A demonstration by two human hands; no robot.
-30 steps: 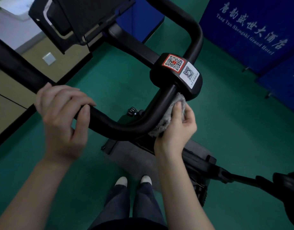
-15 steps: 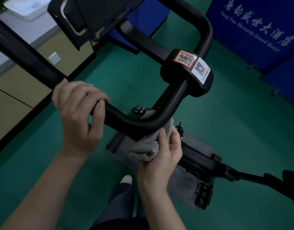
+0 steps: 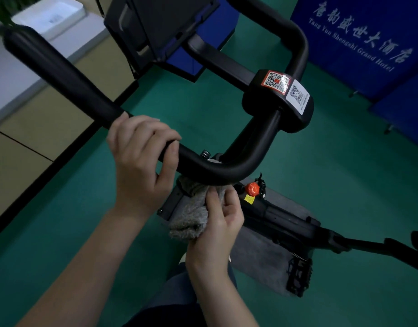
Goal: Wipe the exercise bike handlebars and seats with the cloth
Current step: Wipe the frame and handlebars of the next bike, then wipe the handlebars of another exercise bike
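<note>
While my left hand (image 3: 142,161) wraps the black handlebar (image 3: 68,76) where the long left grip meets the curved bend, its fingers (image 3: 144,131) are curled tight over the top of the tube and the thumb is hooked underneath. My right hand (image 3: 217,220) sits just below the bend, its fingers closed on the grey cloth (image 3: 191,213), which is bunched and pressed up against the underside of the handlebar curve, with a fold hanging down to the left of my palm. Up the tube to the right is the clamp block (image 3: 281,100) with two QR stickers. Below the bend I see an orange knob (image 3: 252,189), the bike frame (image 3: 286,220), a pedal (image 3: 299,274) and a grey mat (image 3: 260,256) on the green floor (image 3: 345,173).
</note>
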